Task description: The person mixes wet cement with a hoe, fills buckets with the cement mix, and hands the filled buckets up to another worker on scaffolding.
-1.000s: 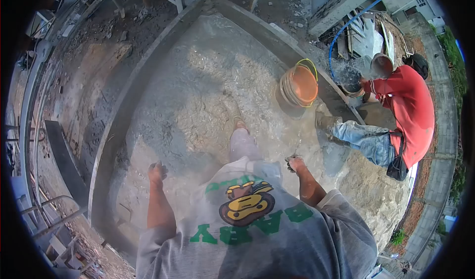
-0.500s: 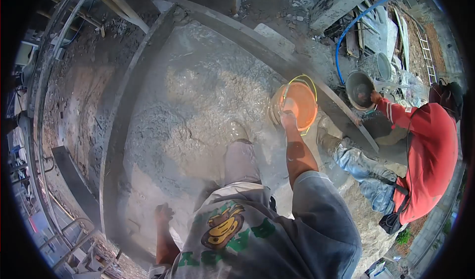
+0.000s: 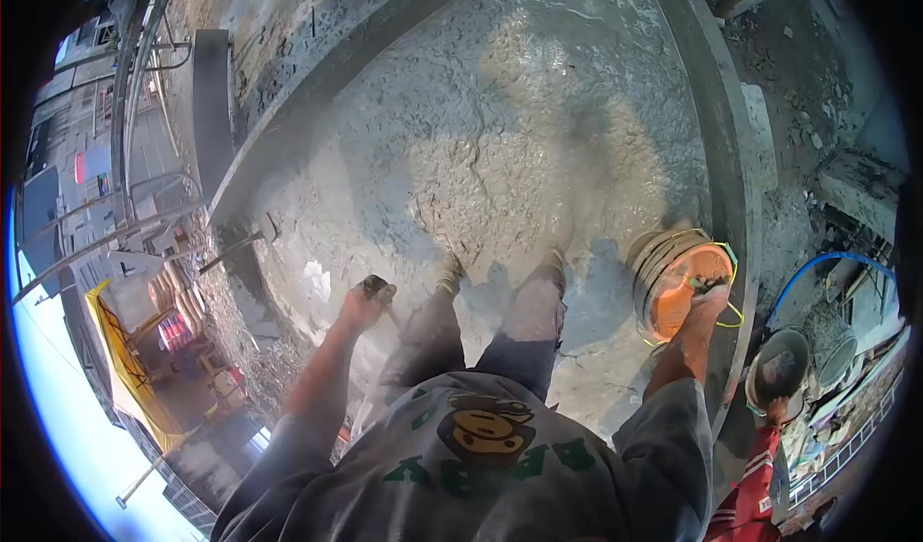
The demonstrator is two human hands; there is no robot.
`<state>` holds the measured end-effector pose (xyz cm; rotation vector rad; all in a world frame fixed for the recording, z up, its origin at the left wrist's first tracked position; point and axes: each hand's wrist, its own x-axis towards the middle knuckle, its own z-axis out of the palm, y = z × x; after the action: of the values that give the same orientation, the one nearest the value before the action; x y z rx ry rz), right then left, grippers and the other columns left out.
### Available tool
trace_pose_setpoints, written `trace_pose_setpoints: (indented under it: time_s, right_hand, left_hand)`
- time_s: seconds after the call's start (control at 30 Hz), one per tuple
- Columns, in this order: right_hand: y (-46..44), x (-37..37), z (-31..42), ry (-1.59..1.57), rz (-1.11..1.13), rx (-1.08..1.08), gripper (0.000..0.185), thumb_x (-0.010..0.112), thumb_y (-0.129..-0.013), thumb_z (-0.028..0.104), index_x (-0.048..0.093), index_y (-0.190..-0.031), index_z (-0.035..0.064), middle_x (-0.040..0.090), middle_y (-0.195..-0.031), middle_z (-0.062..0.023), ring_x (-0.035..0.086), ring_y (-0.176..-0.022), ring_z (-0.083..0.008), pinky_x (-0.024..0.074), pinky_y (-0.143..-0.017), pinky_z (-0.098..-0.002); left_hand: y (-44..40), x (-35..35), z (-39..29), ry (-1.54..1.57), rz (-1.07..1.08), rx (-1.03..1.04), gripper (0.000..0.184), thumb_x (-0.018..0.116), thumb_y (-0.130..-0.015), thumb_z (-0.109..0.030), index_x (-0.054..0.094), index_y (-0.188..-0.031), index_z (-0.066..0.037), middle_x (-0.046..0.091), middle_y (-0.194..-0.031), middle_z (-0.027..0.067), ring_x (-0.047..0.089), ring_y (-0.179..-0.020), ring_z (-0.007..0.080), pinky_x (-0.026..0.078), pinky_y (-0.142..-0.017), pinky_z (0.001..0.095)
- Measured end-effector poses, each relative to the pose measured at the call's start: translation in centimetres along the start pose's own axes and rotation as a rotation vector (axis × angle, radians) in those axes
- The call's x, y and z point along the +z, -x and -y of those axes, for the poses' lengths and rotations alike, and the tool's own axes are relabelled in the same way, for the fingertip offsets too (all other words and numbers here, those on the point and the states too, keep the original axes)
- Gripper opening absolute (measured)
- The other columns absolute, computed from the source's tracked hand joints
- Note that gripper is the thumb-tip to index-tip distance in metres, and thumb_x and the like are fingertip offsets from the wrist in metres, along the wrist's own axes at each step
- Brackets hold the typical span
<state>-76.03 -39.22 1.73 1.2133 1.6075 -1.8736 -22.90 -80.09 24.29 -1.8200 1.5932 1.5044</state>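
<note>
My right hand [image 3: 710, 303] is at the near rim of an orange bucket [image 3: 673, 302], its fingers curled into the opening around darkened tips. The bucket tilts, its mouth towards me and its yellow handle [image 3: 734, 271] hanging loose outside. Grey, cement-caked rims [image 3: 646, 253] show behind it, like a stack of buckets. Out to the left, my left hand [image 3: 361, 307] is closed in mid-air, with a dark patch at its fingers; what it holds, if anything, cannot be made out. My feet stand in wet concrete [image 3: 519, 176].
Raised concrete edges [image 3: 716, 109] border the wet area. At the lower right a co-worker's hand [image 3: 777, 409], below a red sleeve [image 3: 755, 475], touches a dark bucket [image 3: 779, 364]. A blue hose [image 3: 827, 258] curves behind. Metal rails [image 3: 125, 157] stand at the left.
My view has turned, so the scene sits differently and the co-worker is mostly out of frame. My left hand is raised and closed. My right hand remains at the orange bucket.
</note>
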Motion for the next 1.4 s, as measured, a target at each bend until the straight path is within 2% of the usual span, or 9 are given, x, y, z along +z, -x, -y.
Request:
trace_pose_setpoints:
  time_s: [0.1,0.23,0.47,0.7,0.8,0.97,1.13,1.33,1.4]
  right_hand:
    - [5.5,-1.1,4.2,0.083,-0.258,-0.212,0.022,0.041,-0.085,0.023,0.045,-0.072,0.0064,0.033,-0.05,-0.0029,0.036,-0.04,-0.0186,0.04,-0.043,-0.0315]
    - [9.7,-3.4,11.2,0.121,-0.276,-0.372,0.021,0.048,-0.084,0.023,0.051,-0.078,0.0031,0.045,-0.055,-0.0045,0.044,-0.041,-0.0176,0.0428,-0.042,-0.0286]
    - [23.2,15.1,10.9,0.464,0.26,-0.424,0.029,0.053,-0.086,0.031,0.056,-0.087,0.0026,0.05,-0.061,-0.0043,0.05,-0.052,-0.0163,0.0458,-0.051,-0.0288]
    - [33.0,27.4,-12.2,1.192,0.577,-0.637,0.031,0.056,-0.084,0.027,0.053,-0.097,-0.0012,0.057,-0.073,-0.0114,0.058,-0.06,-0.0201,0.0466,-0.046,-0.0308]
    - [36.9,29.3,-25.1,1.587,0.774,-0.882,0.037,0.052,-0.085,0.035,0.057,-0.087,-0.0009,0.058,-0.065,-0.0147,0.058,-0.059,-0.0292,0.0445,-0.063,-0.0401]
    - [47.9,30.8,-43.9,1.946,1.137,-0.569,0.041,0.047,-0.089,0.036,0.059,-0.069,0.0023,0.054,-0.055,-0.0045,0.05,-0.051,-0.0149,0.041,-0.055,-0.0316]
    - [50.0,32.8,-54.5,2.222,1.629,-0.821,0.05,0.049,-0.084,0.048,0.061,-0.085,-0.0001,0.06,-0.072,-0.0178,0.056,-0.069,-0.0287,0.0429,-0.066,-0.0367]
    - [47.2,36.0,-68.1,2.841,1.476,-0.623,0.047,0.052,-0.083,0.047,0.063,-0.088,0.0016,0.063,-0.078,-0.0159,0.057,-0.072,-0.0229,0.0441,-0.068,-0.0339]
    - [43.4,35.1,-71.3,2.634,1.598,-0.46,0.044,0.054,-0.083,0.044,0.063,-0.088,0.0016,0.063,-0.077,-0.0148,0.057,-0.07,-0.0206,0.0447,-0.068,-0.034]
  left_hand:
    - [1.0,-0.9,1.2,0.295,-0.001,-0.071,0.019,0.059,-0.082,-0.022,0.055,-0.087,-0.004,0.057,-0.072,0.003,0.055,-0.065,0.0121,0.046,-0.059,0.0255]
    - [0.3,-1.4,-2.8,0.349,-0.081,-0.02,0.018,0.059,-0.082,-0.02,0.054,-0.088,-0.003,0.059,-0.08,0.0049,0.055,-0.069,0.0131,0.047,-0.06,0.0266]
    - [-2.8,-0.2,-5.3,-0.02,-0.044,0.128,0.039,0.054,-0.08,-0.044,0.056,-0.09,-0.006,0.061,-0.079,0.0108,0.059,-0.073,0.0191,0.046,-0.067,0.0323]
    - [-8.5,-0.9,12.7,0.45,-0.244,0.151,0.03,0.059,-0.081,-0.035,0.057,-0.084,-0.005,0.059,-0.07,0.0047,0.055,-0.064,0.0127,0.044,-0.059,0.0287]
    - [-6.1,-6.4,19.5,0.741,-0.513,0.214,0.028,0.058,-0.082,-0.032,0.057,-0.084,-0.004,0.059,-0.07,0.0052,0.057,-0.061,0.0133,0.044,-0.055,0.0281]
    - [-8.4,-10.1,36.7,0.927,-0.66,-0.437,0.046,0.056,-0.08,-0.047,0.054,-0.097,-0.004,0.059,-0.072,0.0061,0.056,-0.058,0.0132,0.041,-0.048,0.0256]
    - [-13.4,-12.1,50.8,1.031,-0.974,-0.643,0.057,0.049,-0.082,-0.054,0.054,-0.103,-0.002,0.06,-0.09,0.0083,0.056,-0.082,0.0149,0.044,-0.067,0.0278]
    - [-23.5,-8.2,55.9,2.266,-0.528,0.034,0.074,0.036,-0.082,-0.063,0.039,-0.129,-0.005,0.047,-0.124,0.0152,0.049,-0.11,0.0256,0.039,-0.09,0.034]
    - [-25.1,-5.8,53.6,1.987,-0.742,-0.357,0.076,0.034,-0.082,-0.064,0.036,-0.13,-0.005,0.042,-0.129,0.0155,0.043,-0.116,0.0284,0.034,-0.096,0.038]
